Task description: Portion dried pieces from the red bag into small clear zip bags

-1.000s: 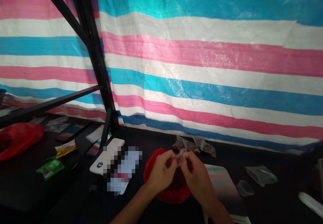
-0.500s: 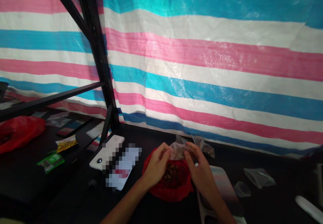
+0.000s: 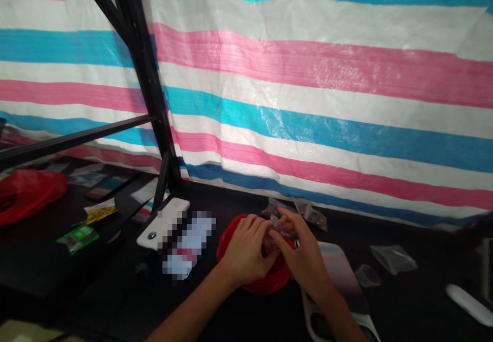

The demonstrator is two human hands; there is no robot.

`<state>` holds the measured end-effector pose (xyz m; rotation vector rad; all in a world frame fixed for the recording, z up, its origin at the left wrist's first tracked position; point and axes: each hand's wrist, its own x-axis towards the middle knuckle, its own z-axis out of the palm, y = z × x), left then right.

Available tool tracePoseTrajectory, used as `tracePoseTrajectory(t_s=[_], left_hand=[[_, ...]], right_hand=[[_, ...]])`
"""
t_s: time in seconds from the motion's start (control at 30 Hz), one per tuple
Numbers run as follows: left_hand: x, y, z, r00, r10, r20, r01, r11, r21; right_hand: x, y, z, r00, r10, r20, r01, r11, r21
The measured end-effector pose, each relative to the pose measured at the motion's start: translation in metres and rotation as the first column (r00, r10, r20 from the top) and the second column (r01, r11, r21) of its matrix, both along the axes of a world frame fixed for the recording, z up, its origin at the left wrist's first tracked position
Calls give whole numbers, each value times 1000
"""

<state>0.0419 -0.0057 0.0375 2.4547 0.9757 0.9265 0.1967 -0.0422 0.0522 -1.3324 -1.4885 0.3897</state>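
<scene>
Between my hands is a small clear plastic bag (image 3: pixel 274 233) with brown bits in it, crumpled and partly covered by fingers. My left hand (image 3: pixel 246 249) is closed against its left side, back of the hand upward. My right hand (image 3: pixel 304 252) grips the other side with thumb and fingers. Both hands are over an open red plastic bag (image 3: pixel 265 284); the loose brown pieces inside it are now mostly hidden. Just behind my hands lie more filled clear bags, one of them a small bag (image 3: pixel 316 217) to the right.
Right of my hands are a flat device with a shiny top (image 3: pixel 341 275), a clear cup (image 3: pixel 367 276), a flat clear bag (image 3: pixel 395 259) and a white object (image 3: pixel 468 303). Left are a white phone-like object (image 3: pixel 175 211), a green packet (image 3: pixel 79 238) and a black metal frame (image 3: pixel 148 90).
My left hand has turned over, its back now upward, and shifted right around the clear bag. The clear bag looks more bunched up. The view has tilted slightly downward.
</scene>
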Motion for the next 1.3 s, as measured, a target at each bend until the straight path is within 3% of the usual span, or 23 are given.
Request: tracePoseTrajectory(t_s=[0.33, 0.6, 0.73, 1.07, 1.2, 1.3], left_hand=[[-5, 2, 8, 999, -21, 32, 22, 999, -43], [-9, 4, 11, 999, 11, 51, -7, 996, -86], [-9, 4, 13, 999, -7, 47, 11, 996, -85], [-11, 11, 7, 995, -44, 91, 49, 998, -49], [-27, -3, 25, 989, 32, 142, -39, 998, 46], [-44, -31, 33, 1000, 9, 18, -10, 999, 53]], right_hand=[[1, -3, 6, 998, -39, -50, 45, 993, 112], [-1, -3, -1, 996, 5, -87, 4, 995, 99], [0, -2, -2, 996, -78, -48, 83, 988, 129], [1, -2, -2, 997, -73, 30, 66, 979, 193], [13, 0, 4, 985, -169, 33, 157, 961, 229], [38, 1, 13, 942, -332, 41, 309, 911, 272]])
